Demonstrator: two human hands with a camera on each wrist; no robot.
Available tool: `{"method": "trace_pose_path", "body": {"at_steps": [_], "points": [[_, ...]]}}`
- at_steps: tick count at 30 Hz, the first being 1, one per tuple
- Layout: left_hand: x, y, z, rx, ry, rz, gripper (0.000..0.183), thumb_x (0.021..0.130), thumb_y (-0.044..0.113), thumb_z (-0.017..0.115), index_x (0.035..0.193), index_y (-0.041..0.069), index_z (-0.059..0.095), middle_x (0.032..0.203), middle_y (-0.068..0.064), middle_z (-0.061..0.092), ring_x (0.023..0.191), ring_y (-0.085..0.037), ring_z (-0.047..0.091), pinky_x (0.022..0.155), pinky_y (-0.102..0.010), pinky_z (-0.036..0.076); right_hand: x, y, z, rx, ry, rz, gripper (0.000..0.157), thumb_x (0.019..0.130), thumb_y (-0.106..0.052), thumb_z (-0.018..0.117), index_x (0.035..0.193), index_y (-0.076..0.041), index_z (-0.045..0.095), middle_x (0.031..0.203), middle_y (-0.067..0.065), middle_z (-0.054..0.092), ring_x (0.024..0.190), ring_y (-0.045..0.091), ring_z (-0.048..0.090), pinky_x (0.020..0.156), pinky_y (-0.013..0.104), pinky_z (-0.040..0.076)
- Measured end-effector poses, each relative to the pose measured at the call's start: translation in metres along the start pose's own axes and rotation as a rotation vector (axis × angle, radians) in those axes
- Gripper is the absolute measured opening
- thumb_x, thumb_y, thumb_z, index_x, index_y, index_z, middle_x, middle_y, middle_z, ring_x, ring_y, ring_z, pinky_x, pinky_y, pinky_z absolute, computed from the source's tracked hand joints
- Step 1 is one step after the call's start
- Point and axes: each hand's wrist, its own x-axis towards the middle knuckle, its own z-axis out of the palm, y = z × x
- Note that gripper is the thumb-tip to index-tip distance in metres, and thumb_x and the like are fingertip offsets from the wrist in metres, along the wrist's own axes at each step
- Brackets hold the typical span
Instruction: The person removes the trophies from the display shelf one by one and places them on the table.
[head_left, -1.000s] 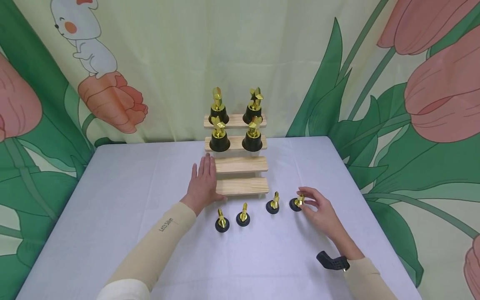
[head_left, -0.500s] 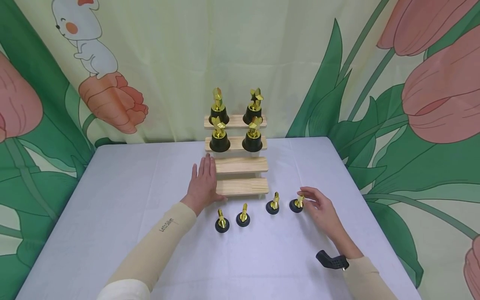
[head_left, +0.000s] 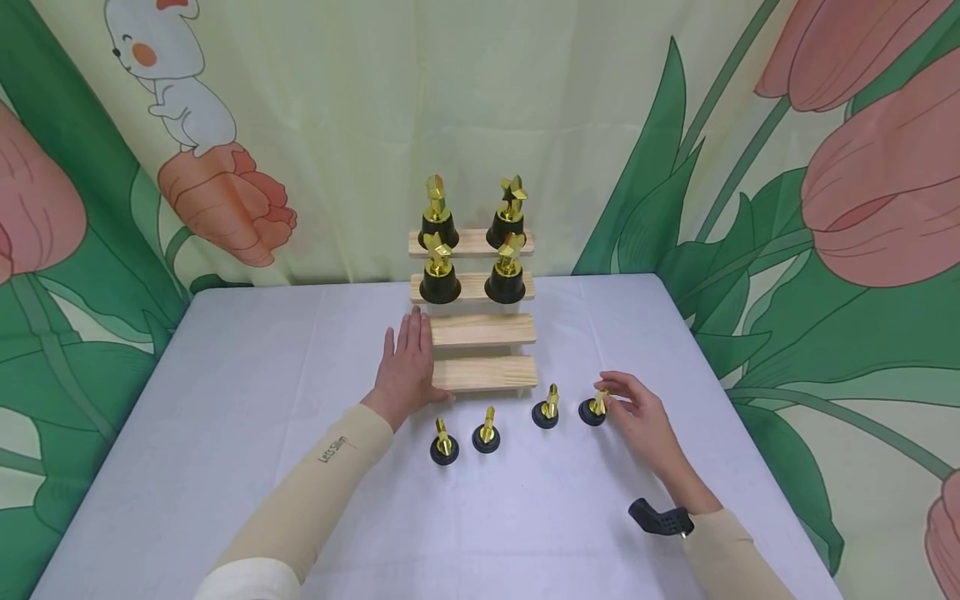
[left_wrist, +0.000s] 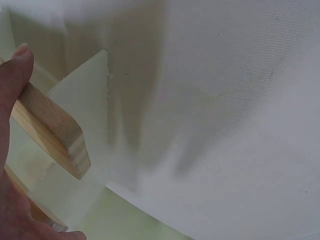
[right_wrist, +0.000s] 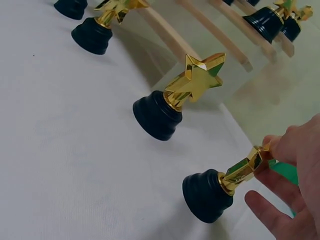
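Note:
In the right wrist view my right hand (head_left: 637, 417) pinches the top of a small star trophy (right_wrist: 207, 195) with a black base and a gold star. That trophy stands upright at the right end of a loose row on the table. Beside it are another star trophy (head_left: 546, 413) and two more, one in the middle (head_left: 486, 437) and one at the left (head_left: 444, 450). My left hand (head_left: 407, 367) lies with straight fingers along the left end of a tiered wooden rack (head_left: 483, 375), its thumb by the lowest board.
Several more trophies fill the rack's two upper boards, including one upper-left trophy (head_left: 437, 218) and one lower-right trophy (head_left: 506, 279). The two lower boards are bare wood. A white cloth covers the table (head_left: 255, 375). Behind hangs a printed curtain (head_left: 360, 125).
My right hand's fingers have drawn in toward the star of the right-end trophy, and the wrist has shifted slightly left. The left hand and the other trophies stay put.

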Motion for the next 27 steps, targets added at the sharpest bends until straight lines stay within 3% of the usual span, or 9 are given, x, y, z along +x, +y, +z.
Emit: {"method": "trace_pose_path", "body": {"at_steps": [4,12,16,20,27], "points": [[-0.0003,0.0001,0.0001,0.014,-0.005,0.002,0.143,0.065,0.063,0.084,0.155,-0.008,-0.001,0.165,-0.027,-0.004,0.154,-0.040,0.007,0.123,-0.058,0.011,0.0002,-0.0008,-0.0008,0.008,-0.005,0.009,0.037,0.100,-0.007,0.053,0.137,-0.010,0.054,0.124,0.005,0.068,0.122,0.023,0.059,0.086,0.001,0.040],[0.0010,-0.0002,0.0005,0.023,-0.004,0.003,0.143,0.065,0.064,0.083,0.156,-0.007,-0.002,0.165,-0.026,-0.004,0.154,-0.040,0.008,0.123,-0.058,0.012,0.0017,-0.0013,-0.0038,0.002,-0.030,0.013,0.036,0.100,-0.007,0.054,0.137,-0.010,0.054,0.123,0.005,0.068,0.123,0.023,0.059,0.089,0.002,0.041],[0.0006,0.0001,-0.0003,0.018,-0.006,0.005,0.143,0.066,0.064,0.083,0.155,-0.007,-0.002,0.165,-0.026,-0.004,0.154,-0.040,0.008,0.123,-0.058,0.012,0.0017,-0.0037,-0.0043,0.020,-0.030,-0.004,0.037,0.099,-0.007,0.057,0.136,-0.009,0.054,0.123,0.007,0.068,0.122,0.024,0.060,0.100,0.019,0.050],[0.0003,-0.0001,-0.0008,0.010,-0.002,0.008,0.143,0.066,0.063,0.084,0.155,-0.008,-0.002,0.165,-0.026,-0.004,0.154,-0.040,0.008,0.123,-0.059,0.013,0.0020,-0.0064,-0.0049,0.048,-0.022,-0.032,0.038,0.098,-0.009,0.059,0.135,-0.011,0.054,0.124,0.008,0.068,0.125,0.025,0.057,0.105,0.042,0.048],[-0.0004,0.0000,-0.0008,0.018,0.002,0.009,0.142,0.066,0.063,0.084,0.155,-0.008,-0.001,0.165,-0.027,-0.003,0.154,-0.040,0.009,0.123,-0.058,0.013,0.0072,-0.0101,-0.0078,0.050,0.016,-0.064,0.037,0.098,-0.010,0.058,0.135,-0.012,0.054,0.128,0.008,0.066,0.128,0.025,0.054,0.108,0.047,0.045]]}}
